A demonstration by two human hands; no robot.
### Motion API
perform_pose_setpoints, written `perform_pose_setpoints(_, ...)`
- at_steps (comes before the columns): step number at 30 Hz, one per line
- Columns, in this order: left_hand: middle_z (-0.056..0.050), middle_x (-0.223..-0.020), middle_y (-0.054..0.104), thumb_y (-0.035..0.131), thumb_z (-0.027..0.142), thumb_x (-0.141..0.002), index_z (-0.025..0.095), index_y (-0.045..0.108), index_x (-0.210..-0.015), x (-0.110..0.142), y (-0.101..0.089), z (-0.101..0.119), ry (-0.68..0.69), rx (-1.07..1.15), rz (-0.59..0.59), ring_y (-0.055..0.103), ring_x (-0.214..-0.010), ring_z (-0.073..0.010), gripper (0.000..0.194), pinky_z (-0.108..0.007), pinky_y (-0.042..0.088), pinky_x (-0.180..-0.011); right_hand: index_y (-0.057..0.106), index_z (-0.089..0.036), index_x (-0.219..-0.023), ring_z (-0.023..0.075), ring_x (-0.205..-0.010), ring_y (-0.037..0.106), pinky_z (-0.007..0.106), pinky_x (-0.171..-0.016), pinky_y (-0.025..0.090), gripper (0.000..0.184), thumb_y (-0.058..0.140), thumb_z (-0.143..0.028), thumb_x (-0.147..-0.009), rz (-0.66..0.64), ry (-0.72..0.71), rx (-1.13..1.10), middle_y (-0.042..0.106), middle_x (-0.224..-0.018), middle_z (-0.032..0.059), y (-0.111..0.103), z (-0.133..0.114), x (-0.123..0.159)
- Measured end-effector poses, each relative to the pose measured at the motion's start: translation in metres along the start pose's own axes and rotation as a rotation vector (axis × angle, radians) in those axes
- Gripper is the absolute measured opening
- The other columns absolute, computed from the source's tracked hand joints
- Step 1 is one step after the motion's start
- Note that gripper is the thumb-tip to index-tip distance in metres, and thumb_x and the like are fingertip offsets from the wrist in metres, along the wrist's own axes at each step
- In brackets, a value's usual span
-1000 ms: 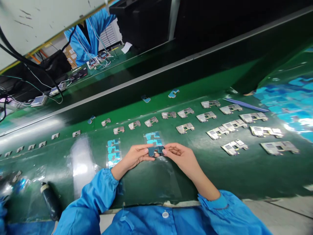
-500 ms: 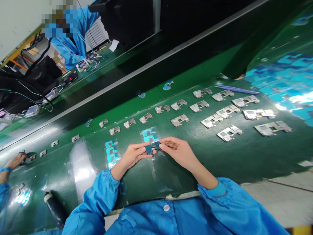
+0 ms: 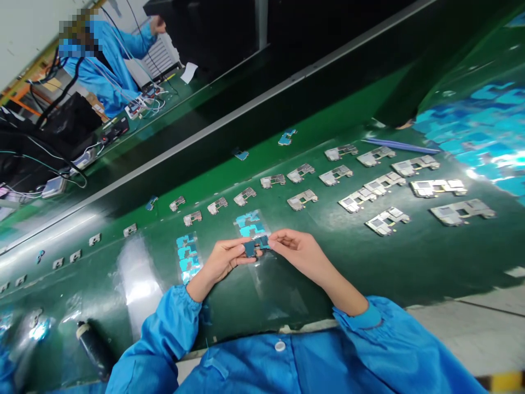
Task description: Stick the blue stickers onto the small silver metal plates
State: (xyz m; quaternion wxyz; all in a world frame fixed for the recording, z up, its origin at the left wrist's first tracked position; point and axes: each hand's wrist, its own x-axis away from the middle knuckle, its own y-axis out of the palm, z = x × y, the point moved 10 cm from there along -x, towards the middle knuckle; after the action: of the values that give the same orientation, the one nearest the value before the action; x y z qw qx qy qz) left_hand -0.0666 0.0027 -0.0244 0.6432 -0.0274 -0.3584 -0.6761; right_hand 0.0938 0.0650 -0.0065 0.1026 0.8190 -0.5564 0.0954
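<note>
A small dark teal circuit board piece (image 3: 255,244) is pinched between both hands just above the green belt (image 3: 369,262). My left hand (image 3: 223,260) grips its left end with closed fingers. My right hand (image 3: 297,249) pinches its right end. Directly behind the piece lies a clear film sheet carrying cyan stickers (image 3: 248,221). A second sticker sheet (image 3: 187,256) lies to the left of my left hand. Both arms wear blue sleeves.
Several silver metal shield parts (image 3: 388,220) lie in rows across the belt to the right and back. A black cylindrical tool (image 3: 92,345) lies at the near left. A purple stick (image 3: 400,145) rests far right. Another person in blue (image 3: 102,60) works at the far bench.
The view has shifted slightly. My hands keep the same pinch on the piece. A co-worker's hand seen at the left edge half a second ago is gone from view.
</note>
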Motion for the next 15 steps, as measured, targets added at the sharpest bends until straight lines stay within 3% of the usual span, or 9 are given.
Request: perform_pose_setpoints(15,-0.015,-0.101,0.077,0.084,0.034,-0.077,0.010,0.072,-0.118,-0.0006,0.0053,0.0004,-0.001,0.028,-0.052,0.074,-0.098,-0.0288,0.049,-0.033,0.061,-0.086,0.070,-0.017,-0.072,0.0179,-0.069,0.060,0.031,-0.069,0.046,0.043,0.077,-0.059,-0.068,-0.097,0.109,-0.015,0.070,-0.073,0.0050,0.0052,0.0079,-0.0035)
